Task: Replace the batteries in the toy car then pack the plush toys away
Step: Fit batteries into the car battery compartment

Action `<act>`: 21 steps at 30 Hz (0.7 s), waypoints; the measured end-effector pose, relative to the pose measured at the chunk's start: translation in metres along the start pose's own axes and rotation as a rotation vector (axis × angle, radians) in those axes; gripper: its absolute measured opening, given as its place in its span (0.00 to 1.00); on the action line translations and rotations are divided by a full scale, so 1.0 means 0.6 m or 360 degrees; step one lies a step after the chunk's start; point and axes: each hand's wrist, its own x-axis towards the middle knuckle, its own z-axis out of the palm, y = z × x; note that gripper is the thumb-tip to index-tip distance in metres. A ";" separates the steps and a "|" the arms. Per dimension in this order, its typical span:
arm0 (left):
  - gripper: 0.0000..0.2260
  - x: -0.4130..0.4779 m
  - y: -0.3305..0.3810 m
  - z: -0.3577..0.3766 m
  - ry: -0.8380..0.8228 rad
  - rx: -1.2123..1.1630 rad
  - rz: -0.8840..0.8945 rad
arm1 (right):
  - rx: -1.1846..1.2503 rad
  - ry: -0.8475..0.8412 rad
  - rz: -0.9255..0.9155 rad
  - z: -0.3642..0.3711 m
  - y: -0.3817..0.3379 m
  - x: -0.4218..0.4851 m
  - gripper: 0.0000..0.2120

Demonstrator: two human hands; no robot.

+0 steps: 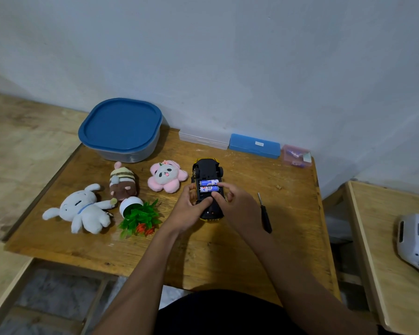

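Note:
The black and yellow toy car point(206, 168) lies upside down on the wooden table point(203, 250), its battery bay uncovered. Two blue and white batteries point(209, 186) sit side by side in the bay. My left hand point(188, 209) grips the car's left side, thumb across its underside. My right hand point(235, 201) rests on the car, its fingertips touching the batteries. Three plush toys lie to the left: a pink panda flower point(166, 177), a striped brown bee point(122, 183) and a white rabbit point(82, 211).
A blue-lidded tub point(120, 129) stands at the back left. A clear case point(203, 137), a blue case point(254, 145) and a small pink box point(296, 155) line the wall. A black screwdriver point(265, 216) lies right of my hands. A tipped fake plant point(138, 213) lies near the rabbit.

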 end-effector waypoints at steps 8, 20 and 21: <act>0.20 -0.002 0.015 -0.001 -0.0044 0.0012 0.0028 | -0.0048 0.0186 -0.0170 0.001 0.000 -0.003 0.16; 0.18 0.004 0.022 0.002 -0.0037 -0.0016 0.0051 | -0.0043 0.0169 -0.0294 -0.025 -0.006 0.003 0.17; 0.18 0.006 0.022 0.003 -0.0038 -0.0021 0.0032 | 0.0293 0.0037 -0.0082 -0.030 -0.010 0.005 0.17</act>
